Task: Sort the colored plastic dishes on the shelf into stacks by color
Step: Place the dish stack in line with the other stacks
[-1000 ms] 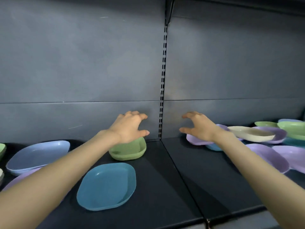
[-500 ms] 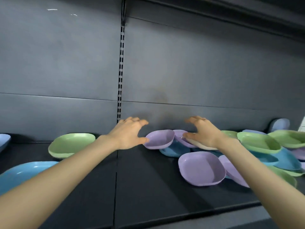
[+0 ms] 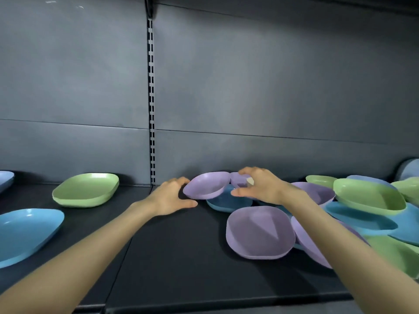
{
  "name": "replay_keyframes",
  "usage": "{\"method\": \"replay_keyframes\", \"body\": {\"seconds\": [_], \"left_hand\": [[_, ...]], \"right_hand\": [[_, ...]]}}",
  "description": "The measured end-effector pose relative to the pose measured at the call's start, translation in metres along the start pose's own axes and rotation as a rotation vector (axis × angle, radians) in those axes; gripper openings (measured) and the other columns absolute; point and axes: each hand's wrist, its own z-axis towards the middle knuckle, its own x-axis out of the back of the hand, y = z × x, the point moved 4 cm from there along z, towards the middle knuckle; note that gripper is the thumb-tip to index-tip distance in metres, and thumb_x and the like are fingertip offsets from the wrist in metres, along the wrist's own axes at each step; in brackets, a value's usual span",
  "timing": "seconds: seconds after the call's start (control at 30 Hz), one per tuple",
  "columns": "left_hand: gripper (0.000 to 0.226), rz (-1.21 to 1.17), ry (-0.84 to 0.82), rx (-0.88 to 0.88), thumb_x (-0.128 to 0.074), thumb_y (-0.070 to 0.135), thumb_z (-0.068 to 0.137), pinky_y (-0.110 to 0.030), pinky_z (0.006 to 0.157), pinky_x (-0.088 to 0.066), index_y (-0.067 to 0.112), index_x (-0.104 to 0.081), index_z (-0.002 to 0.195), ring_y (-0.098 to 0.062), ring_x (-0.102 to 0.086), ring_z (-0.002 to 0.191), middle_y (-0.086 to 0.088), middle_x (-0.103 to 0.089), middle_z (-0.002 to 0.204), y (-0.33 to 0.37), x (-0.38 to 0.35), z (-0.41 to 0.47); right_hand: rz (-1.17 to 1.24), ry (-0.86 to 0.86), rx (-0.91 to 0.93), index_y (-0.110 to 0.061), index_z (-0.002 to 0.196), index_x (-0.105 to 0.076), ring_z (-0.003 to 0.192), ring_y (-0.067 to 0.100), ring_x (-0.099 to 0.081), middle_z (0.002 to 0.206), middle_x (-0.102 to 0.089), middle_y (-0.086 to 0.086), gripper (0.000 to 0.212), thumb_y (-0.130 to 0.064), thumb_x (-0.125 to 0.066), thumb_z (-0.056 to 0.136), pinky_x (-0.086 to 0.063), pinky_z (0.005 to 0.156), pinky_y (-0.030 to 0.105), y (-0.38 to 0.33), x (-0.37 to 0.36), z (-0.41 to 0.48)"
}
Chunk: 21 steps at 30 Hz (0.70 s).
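- The left hand is spread wide, with fingers and thumb bracketing the left rim of a tilted purple dish; whether they touch is unclear.
- The right hand is loosely arched and empty, its thumb near the dish's right rim.
- The dish leans on a blue dish on the shelf.

Dark shelf, as we log it. Left of the slotted upright: green dish, blue dish nearer the front, pale blue dish farthest out. Right of the upright: purple dish lying flat, touching a mixed heap of purple, blue and green dishes.
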Motion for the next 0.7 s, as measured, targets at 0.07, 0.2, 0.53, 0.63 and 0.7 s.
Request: {"method": "replay_keyframes", "body": {"seconds": [0.07,0.2,0.53,0.63,0.7], "left_hand": [[0.068,-0.081,-0.019,0.051,-0.074,0.040,0.078,-0.025,0.095,-0.040,0.019,-0.044,0.134,-0.017,-0.051,0.119,0.003,-0.055,0.129,-0.011,-0.007,0.009],[0.083,-0.193,-0.059,0.114,-0.078,0.038,0.074,-0.027,0.103,-0.040,0.016,-0.036,0.142,-0.017,-0.051,0.122,-0.002,-0.052,0.134,-0.031,-0.015,0.023],[0.055,-0.401,-0.051,0.053,-0.082,0.025,0.071,-0.033,0.098,-0.048,0.017,-0.055,0.119,-0.012,-0.065,0.101,0.010,-0.067,0.100,-0.050,-0.021,0.043],[0.037,-0.412,0.020,0.020,-0.083,0.025,0.071,-0.026,0.092,-0.050,0.032,-0.056,0.096,-0.008,-0.066,0.095,0.013,-0.069,0.094,-0.048,-0.015,0.040],[0.038,-0.428,0.070,0.002,-0.083,0.024,0.070,-0.016,0.083,-0.048,0.037,-0.055,0.092,-0.001,-0.064,0.090,0.016,-0.069,0.090,-0.043,-0.008,0.034]], "right_hand": [[-0.014,-0.044,0.000,-0.023,0.129,-0.049,0.115,0.022,-0.049,0.124,-0.053,-0.003,0.060,-0.049,-0.069,0.079,-0.042,0.092,0.034,-0.004,-0.006,0.009],[-0.039,-0.062,-0.001,-0.018,0.110,-0.055,0.106,0.025,-0.051,0.108,-0.058,-0.001,0.053,-0.052,-0.072,0.074,-0.043,0.088,0.036,-0.009,-0.013,0.028],[-0.045,-0.125,-0.002,-0.019,0.137,-0.039,0.112,0.020,-0.045,0.122,-0.053,-0.003,0.082,-0.063,-0.067,0.073,-0.036,0.090,0.029,-0.021,-0.028,0.043],[-0.027,-0.091,0.017,-0.013,0.136,-0.040,0.111,0.020,-0.045,0.120,-0.054,0.001,0.077,-0.056,-0.068,0.078,-0.033,0.092,0.028,-0.030,-0.024,0.042],[-0.009,-0.071,0.046,-0.011,0.138,-0.039,0.117,0.022,-0.047,0.121,-0.054,0.001,0.081,-0.055,-0.069,0.077,-0.035,0.101,0.033,-0.033,-0.022,0.041]]}}
